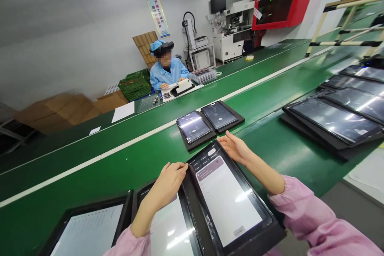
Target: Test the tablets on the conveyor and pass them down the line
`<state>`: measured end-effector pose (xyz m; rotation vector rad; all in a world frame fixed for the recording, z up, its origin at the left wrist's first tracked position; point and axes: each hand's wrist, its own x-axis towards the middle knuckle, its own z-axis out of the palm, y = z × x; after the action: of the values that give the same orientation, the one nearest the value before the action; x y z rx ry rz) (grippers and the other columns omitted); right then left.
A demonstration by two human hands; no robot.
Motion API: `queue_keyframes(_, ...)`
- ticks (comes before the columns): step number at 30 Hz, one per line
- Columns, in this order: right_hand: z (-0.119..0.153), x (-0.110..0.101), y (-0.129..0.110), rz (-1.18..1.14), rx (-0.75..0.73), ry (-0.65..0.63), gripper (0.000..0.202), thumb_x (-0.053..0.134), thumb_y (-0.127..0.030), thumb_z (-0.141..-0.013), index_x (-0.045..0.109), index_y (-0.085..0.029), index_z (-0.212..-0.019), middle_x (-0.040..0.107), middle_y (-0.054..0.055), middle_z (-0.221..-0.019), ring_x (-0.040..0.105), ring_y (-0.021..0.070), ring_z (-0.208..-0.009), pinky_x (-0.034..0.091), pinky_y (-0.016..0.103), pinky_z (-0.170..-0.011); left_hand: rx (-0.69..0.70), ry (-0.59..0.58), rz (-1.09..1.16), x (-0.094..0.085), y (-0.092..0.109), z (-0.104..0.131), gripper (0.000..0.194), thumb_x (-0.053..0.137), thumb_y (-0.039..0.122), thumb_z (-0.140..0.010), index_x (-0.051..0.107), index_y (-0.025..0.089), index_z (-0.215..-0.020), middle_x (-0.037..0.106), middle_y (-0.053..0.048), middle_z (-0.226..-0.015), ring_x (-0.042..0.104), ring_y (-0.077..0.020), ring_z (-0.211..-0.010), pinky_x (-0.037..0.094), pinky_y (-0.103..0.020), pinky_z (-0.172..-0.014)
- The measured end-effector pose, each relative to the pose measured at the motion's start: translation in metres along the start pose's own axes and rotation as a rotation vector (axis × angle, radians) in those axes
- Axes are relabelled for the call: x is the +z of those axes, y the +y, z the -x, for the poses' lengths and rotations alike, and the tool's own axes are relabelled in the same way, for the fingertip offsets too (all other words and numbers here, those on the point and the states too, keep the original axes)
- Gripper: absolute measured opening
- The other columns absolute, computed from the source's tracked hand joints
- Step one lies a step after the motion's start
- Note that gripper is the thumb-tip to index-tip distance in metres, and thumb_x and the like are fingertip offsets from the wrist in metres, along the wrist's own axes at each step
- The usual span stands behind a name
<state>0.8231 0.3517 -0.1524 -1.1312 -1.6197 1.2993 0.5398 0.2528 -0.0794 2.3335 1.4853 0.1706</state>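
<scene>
A tablet (228, 200) with its screen lit lies in a black tray (255, 244) in front of me. My left hand (171, 180) reaches over a neighbouring lit tablet (171, 228), its fingers closed on the upper left corner of the first one. At the upper right edge, my right hand (235, 148) curves round the same tablet, some fingertips hidden behind it. Farther left is another lit tablet (90, 228) in a black frame.
Two dark tablets (194, 126) in black trays lie ahead on the green belt (120, 168). Several more dark tablets (336, 118) are stacked at right. Across the belt sits a co-worker (169, 70) in blue. A pipe rack (345, 42) stands at upper right.
</scene>
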Motion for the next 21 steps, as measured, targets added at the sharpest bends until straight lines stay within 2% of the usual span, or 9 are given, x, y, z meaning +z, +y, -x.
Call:
queue_keyframes(2, -0.001, -0.001, 0.002, -0.042, 0.004, 0.006, 0.080, -0.003, -0.073, -0.098, 0.055, -0.019, -0.086, 0.065, 0.013, -0.085, 0.067, 0.0240, -0.081, 0.057, 0.035, -0.070, -0.068, 0.002, -0.058, -0.003, -0.009, 0.003, 0.055, 0.019, 0.044, -0.106, 0.062, 0.031, -0.138, 0.063, -0.010, -0.132, 0.055, -0.0299, -0.124, 0.039, -0.058, -0.111)
queue_keyframes(4, 0.000, 0.000, 0.006, -0.033, -0.003, 0.039, 0.077, 0.004, -0.075, -0.098, 0.055, -0.019, -0.085, 0.064, 0.012, -0.085, 0.066, 0.0244, -0.080, 0.057, 0.036, -0.070, -0.207, 0.000, -0.146, -0.007, -0.020, 0.006, 0.048, 0.030, 0.043, -0.104, 0.061, 0.035, -0.140, 0.062, -0.011, -0.127, 0.054, -0.0333, -0.121, 0.042, -0.057, -0.103)
queue_keyframes(7, 0.009, 0.005, 0.010, 0.045, -0.071, 0.127, 0.069, 0.023, -0.076, -0.096, 0.062, -0.019, -0.095, 0.061, 0.013, -0.102, 0.063, 0.0275, -0.098, 0.055, 0.044, -0.088, -0.349, -0.090, -0.114, -0.014, -0.031, 0.011, 0.050, 0.034, 0.036, -0.101, 0.051, 0.036, -0.148, 0.061, -0.008, -0.112, 0.058, -0.0283, -0.106, 0.044, -0.049, -0.099)
queue_keyframes(9, 0.018, 0.012, 0.011, 0.106, -0.141, 0.166, 0.062, 0.035, -0.074, -0.095, 0.066, -0.021, -0.108, 0.055, 0.012, -0.116, 0.057, 0.0289, -0.111, 0.047, 0.047, -0.104, -0.354, -0.154, -0.055, -0.017, -0.032, 0.014, 0.053, 0.034, 0.032, -0.101, 0.044, 0.039, -0.152, 0.059, -0.005, -0.112, 0.058, -0.0250, -0.106, 0.041, -0.045, -0.101)
queue_keyframes(11, 0.026, 0.018, 0.010, 0.150, -0.194, 0.174, 0.058, 0.039, -0.069, -0.097, 0.068, -0.022, -0.115, 0.050, 0.012, -0.122, 0.055, 0.0289, -0.113, 0.041, 0.049, -0.110, -0.358, -0.171, -0.061, -0.018, -0.029, 0.015, 0.056, 0.037, 0.027, -0.099, 0.041, 0.042, -0.153, 0.057, -0.005, -0.115, 0.056, -0.0249, -0.111, 0.038, -0.045, -0.104)
queue_keyframes(14, 0.034, 0.021, 0.009, 0.190, -0.240, 0.168, 0.059, 0.035, -0.066, -0.100, 0.071, -0.021, -0.111, 0.046, 0.014, -0.124, 0.056, 0.0291, -0.110, 0.044, 0.049, -0.106, -0.378, -0.176, -0.078, -0.017, -0.022, 0.014, 0.062, 0.040, 0.019, -0.096, 0.039, 0.041, -0.154, 0.055, -0.005, -0.120, 0.053, -0.0255, -0.116, 0.035, -0.045, -0.106)
queue_keyframes(18, 0.038, 0.015, 0.011, 0.340, -0.325, 0.119, 0.064, 0.031, -0.063, -0.104, 0.075, -0.019, -0.095, 0.044, 0.015, -0.126, 0.055, 0.0306, -0.115, 0.049, 0.047, -0.102, -0.390, -0.187, -0.026, -0.017, -0.017, 0.014, 0.064, 0.033, 0.017, -0.098, 0.027, 0.036, -0.159, 0.056, -0.006, -0.119, 0.051, -0.0236, -0.118, 0.031, -0.047, -0.110)
queue_keyframes(21, 0.040, 0.009, 0.013, 0.407, -0.346, 0.103, 0.062, 0.030, -0.061, -0.105, 0.076, -0.019, -0.106, 0.040, 0.015, -0.137, 0.059, 0.0288, -0.111, 0.050, 0.047, -0.103, -0.410, -0.196, 0.024, -0.019, -0.018, 0.018, 0.064, 0.028, 0.015, -0.099, 0.024, 0.032, -0.160, 0.057, -0.006, -0.125, 0.050, -0.0227, -0.124, 0.028, -0.047, -0.112)
